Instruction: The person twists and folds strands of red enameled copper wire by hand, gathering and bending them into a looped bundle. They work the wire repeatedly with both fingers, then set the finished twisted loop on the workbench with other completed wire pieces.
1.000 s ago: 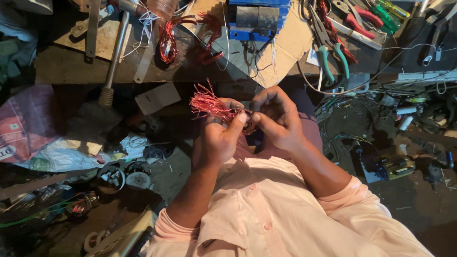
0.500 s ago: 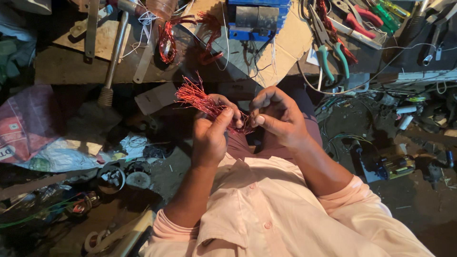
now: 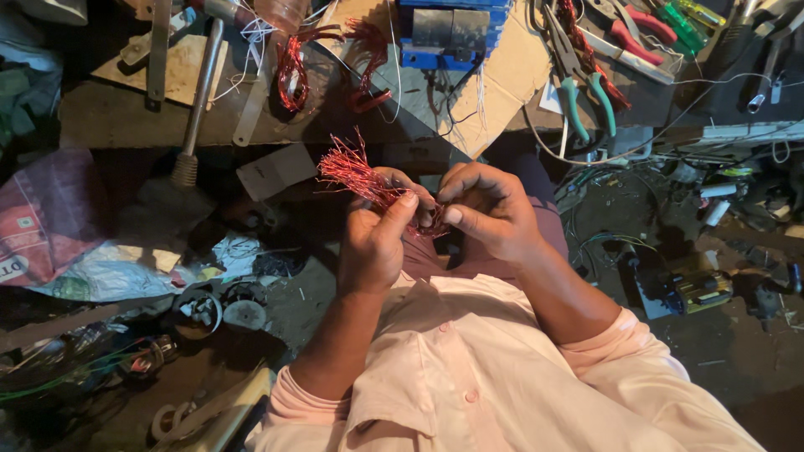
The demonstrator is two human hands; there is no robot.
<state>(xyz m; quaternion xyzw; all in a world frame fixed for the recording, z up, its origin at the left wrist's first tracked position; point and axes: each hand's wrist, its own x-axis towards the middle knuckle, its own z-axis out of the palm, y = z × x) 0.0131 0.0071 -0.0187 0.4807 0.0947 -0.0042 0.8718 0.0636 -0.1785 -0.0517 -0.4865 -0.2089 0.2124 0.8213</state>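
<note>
Here the left hand (image 3: pixel 377 238) pinched a bundle of red copper wire (image 3: pixel 360 172), its frayed ends fanning up and to the left. The right hand (image 3: pixel 490 209) closed its fingertips on the bundle's other end, touching the left. Beyond, on the cluttered bench (image 3: pixel 100 125), lay a hammer (image 3: pixel 194 100), red wire coils (image 3: pixel 293 63) and green-handled pliers (image 3: pixel 582 88).

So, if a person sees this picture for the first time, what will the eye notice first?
First, the red wire bundle in the middle, its loose ends fanning up and left, pinched by the left hand and the right hand above the lap. Next, more red wire coils on the workbench at top, with a hammer on their left. Teal-handled pliers lie at upper right.
</note>
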